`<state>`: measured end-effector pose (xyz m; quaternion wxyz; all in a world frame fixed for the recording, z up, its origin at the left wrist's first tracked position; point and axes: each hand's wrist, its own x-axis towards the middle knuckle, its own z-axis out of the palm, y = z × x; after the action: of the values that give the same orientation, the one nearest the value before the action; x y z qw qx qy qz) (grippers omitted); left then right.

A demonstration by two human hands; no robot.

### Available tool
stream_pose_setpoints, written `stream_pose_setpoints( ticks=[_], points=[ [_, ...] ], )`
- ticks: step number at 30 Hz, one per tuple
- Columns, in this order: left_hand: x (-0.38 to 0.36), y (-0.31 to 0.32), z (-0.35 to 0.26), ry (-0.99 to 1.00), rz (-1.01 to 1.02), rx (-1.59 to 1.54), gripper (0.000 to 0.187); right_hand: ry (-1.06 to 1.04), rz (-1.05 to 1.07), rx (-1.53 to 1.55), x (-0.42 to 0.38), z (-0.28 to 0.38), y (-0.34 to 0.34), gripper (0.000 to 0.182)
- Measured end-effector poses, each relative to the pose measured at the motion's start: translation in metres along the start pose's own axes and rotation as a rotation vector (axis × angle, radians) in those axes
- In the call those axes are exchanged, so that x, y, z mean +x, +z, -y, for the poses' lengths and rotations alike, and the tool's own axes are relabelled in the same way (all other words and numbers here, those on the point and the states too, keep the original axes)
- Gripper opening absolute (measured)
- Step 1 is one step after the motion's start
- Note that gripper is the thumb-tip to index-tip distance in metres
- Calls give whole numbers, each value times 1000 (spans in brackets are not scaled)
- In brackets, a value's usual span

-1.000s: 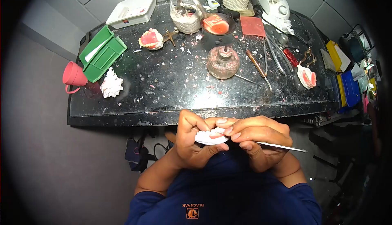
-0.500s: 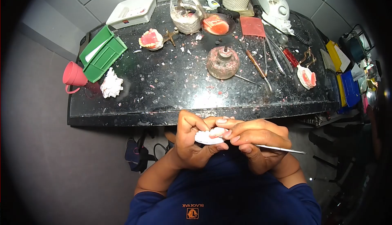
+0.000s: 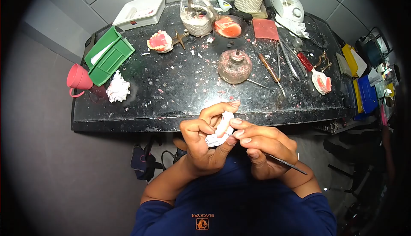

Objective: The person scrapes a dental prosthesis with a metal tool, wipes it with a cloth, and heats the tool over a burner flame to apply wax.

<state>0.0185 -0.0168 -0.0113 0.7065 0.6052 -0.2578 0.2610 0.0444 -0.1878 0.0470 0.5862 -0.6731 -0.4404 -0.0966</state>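
In front of my chest, my left hand is closed around a white plaster dental cast, which stands tilted between thumb and fingers. A pinkish part shows on the cast, though fingers cover much of it. My right hand grips a thin metal dental carving tool whose shaft sticks out below the palm. The tool's working end is hidden behind the fingers. Right fingertips touch the cast near my left thumb. Beyond both hands, a round glass spirit lamp stands on the black bench.
A wooden-handled wax knife, a pink wax sheet and a pan of wax lie behind. Other dental models stand left and right. Crumpled tissue, a green tray and a pink cup sit at left.
My left hand has turned the cast from lying sideways to a more upright tilt, with its index finger raised. My right hand has moved slightly left, and the tool now slants more steeply.
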Motion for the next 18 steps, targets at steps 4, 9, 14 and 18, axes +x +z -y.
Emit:
stream_pose_setpoints(
  ticks=[4,9,14,18],
  points=[
    [1,1,-2,22,6,27,47,-30,-47,-33,-1,-4,5,13],
    [1,1,1,61,8,34,46,-69,8,-30,2,-2,3,12],
    [2,3,-1,48,10,92,45,-5,-40,-46,2,-2,3,14],
    [1,3,3,76,1,91,45,-34,72,-50,3,1,-2,17]
  ],
)
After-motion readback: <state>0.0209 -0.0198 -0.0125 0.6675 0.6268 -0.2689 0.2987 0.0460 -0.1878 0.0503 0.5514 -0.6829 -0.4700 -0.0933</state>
